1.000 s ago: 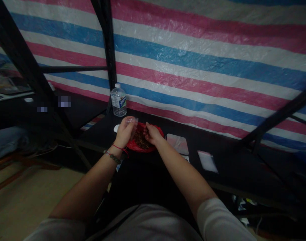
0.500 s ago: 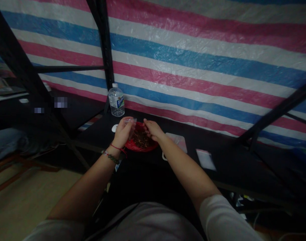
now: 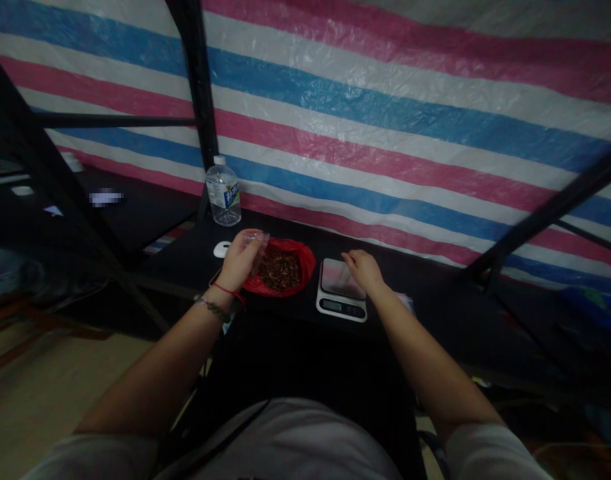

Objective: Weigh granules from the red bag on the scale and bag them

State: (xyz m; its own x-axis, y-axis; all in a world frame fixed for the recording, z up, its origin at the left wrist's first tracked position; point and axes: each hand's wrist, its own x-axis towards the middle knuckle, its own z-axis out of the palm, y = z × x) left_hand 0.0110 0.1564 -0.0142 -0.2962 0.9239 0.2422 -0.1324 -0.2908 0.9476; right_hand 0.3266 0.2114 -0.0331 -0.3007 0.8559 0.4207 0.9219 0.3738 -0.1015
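My left hand (image 3: 239, 259) is closed around a small clear plastic bag (image 3: 258, 239) at the left rim of a red plastic bag (image 3: 308, 257). Dark brown dried bits (image 3: 280, 270) fill the middle of the red bag, which lies rolled open like a bowl. Over the right part of a white kitchen scale (image 3: 342, 312) is my right hand (image 3: 364, 270), fingers pinched together. Whatever sits between those fingertips, if anything, is too small to tell. The scale's plate (image 3: 338, 277) is shiny, and its display is at the front.
Behind the red bag stands a clear plastic bottle (image 3: 223, 193) with a blue label. A white computer mouse (image 3: 222, 249) lies left of my left hand. Partly behind my right forearm is a pale packet (image 3: 405, 301). A black metal post (image 3: 198, 87) rises before the striped sheet.
My right hand has moved right, from above the red bag to the scale, uncovering the brown bits. My left hand still holds the clear bag. The view has shifted slightly.
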